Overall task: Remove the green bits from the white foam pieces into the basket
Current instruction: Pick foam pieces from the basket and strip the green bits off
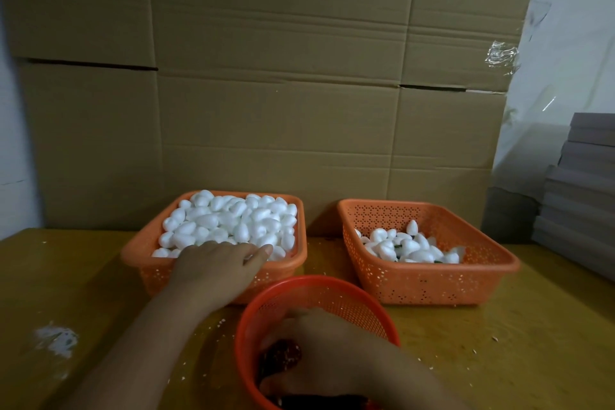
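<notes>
Yellow table [83,276]: left hand [216,268] flat on foam pcs [233,220], palm down

Dim, soft focus, wide-angle edge bending

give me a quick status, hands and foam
Left hand resting on full foam basket, grip unclear. Right hand down inside round red basket, grip hidden. Right-side basket holds few foam pieces. Nothing blocking.

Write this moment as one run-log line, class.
left hand: on foam pieces in full left basket | right hand: inside round red basket, grasp unclear | right basket: partly filled
</notes>
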A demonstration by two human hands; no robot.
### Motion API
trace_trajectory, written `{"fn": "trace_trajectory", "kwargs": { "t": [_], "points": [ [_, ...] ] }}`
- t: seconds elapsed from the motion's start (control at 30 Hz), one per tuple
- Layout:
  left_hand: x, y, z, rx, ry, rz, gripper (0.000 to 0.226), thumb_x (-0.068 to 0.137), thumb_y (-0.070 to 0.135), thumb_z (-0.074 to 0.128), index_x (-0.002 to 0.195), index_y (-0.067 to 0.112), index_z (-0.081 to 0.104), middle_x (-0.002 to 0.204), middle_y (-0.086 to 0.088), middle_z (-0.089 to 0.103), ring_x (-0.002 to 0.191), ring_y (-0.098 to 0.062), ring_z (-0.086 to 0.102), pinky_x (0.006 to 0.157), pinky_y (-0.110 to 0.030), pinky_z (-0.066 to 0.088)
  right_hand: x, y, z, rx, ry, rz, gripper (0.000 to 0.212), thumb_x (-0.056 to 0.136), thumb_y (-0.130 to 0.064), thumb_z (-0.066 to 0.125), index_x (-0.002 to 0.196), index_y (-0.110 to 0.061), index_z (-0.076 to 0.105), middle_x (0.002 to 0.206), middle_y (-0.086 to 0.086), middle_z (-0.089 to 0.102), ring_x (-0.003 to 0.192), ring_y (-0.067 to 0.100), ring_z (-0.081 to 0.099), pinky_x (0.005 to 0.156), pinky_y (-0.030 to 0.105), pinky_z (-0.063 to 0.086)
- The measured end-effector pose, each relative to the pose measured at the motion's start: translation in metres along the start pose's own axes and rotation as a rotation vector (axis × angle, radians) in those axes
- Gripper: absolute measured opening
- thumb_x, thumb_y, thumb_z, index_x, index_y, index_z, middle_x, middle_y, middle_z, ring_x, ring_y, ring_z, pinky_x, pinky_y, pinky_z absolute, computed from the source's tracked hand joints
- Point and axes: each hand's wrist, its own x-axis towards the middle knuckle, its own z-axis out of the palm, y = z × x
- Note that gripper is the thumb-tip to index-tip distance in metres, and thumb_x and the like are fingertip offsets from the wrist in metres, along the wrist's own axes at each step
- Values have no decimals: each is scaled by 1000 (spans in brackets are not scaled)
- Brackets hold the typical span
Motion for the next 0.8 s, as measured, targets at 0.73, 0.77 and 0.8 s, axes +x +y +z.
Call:
{"fn": "trace_trajectory", "kwargs": {
  "t": [0.73, 0.77, 0.8],
  "points": [
    [-1, -3, -16, -219, -82, -89, 47, 92, 68, 33, 67, 34, 54, 119, 10, 66, 113, -15, 56, 96, -34, 39, -1, -3, 0, 1, -10, 55, 36, 80, -41, 73, 113, -31, 66, 127, -10, 54, 120, 9, 51, 105, 33, 41],
    [-2, -5, -18, -143, -51, -86, 37, 94, 65, 35, 76, 39, 55, 143, 16, 45, 133, -17, 41, 108, -37, 28, -1, -3, 0, -2, -11, 49, 35, 80, -41, 73, 113, -30, 66, 127, -10, 54, 119, 9, 51, 105, 33, 41],
    [-3, -6, -19, -67, 10, -85, 31, 96, 61, 36, 85, 42, 58, 147, 15, 39, 140, -17, 29, 113, -37, 19, -1, -3, 0, -3, -13, 44, 34, 80, -40, 72, 113, -30, 66, 128, -9, 54, 119, 10, 52, 105, 33, 41]
  ]
}}
